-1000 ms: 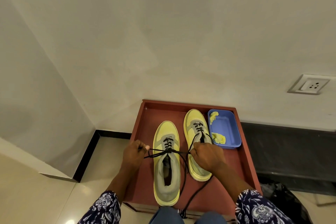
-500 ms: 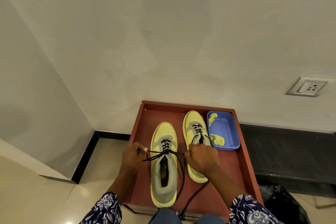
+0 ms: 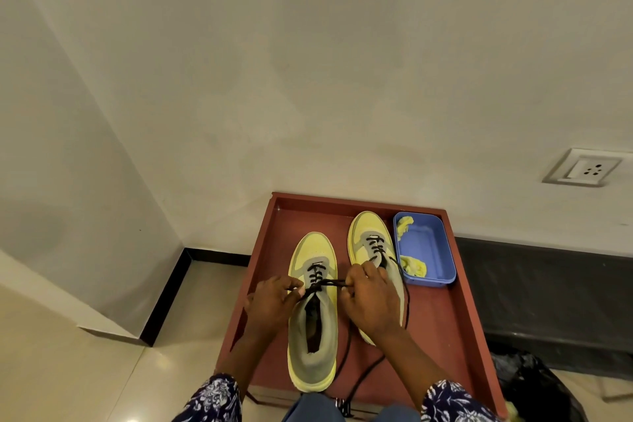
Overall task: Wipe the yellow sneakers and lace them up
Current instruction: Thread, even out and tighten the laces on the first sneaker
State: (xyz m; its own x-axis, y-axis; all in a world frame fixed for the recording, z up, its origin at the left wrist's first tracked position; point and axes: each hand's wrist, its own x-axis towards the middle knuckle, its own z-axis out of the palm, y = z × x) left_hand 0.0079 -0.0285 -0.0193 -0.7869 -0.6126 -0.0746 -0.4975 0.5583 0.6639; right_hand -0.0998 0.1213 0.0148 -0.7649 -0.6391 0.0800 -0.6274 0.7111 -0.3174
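Observation:
Two yellow sneakers with grey tongues stand side by side on a red-brown tray (image 3: 442,336). The left sneaker (image 3: 313,329) is nearer me, and its black lace (image 3: 323,283) crosses just above the shoe's opening. My left hand (image 3: 274,305) pinches one end of that lace at the sneaker's left side. My right hand (image 3: 371,298) pinches the other end at its right side, close to the knot. The right sneaker (image 3: 370,236) lies farther back, its heel hidden under my right hand; loose lace trails down toward the tray's front.
A blue plastic tub (image 3: 428,250) with a yellow cloth (image 3: 414,266) inside sits at the tray's back right, beside the right sneaker. The tray stands against a white wall with a socket (image 3: 582,167). A black bag (image 3: 534,384) lies on the floor at the right.
Both hands have drawn inward toward the left sneaker's tongue, bringing the lace ends close together over the eyelets; a second ago they were spread wider, with the lace stretched out.

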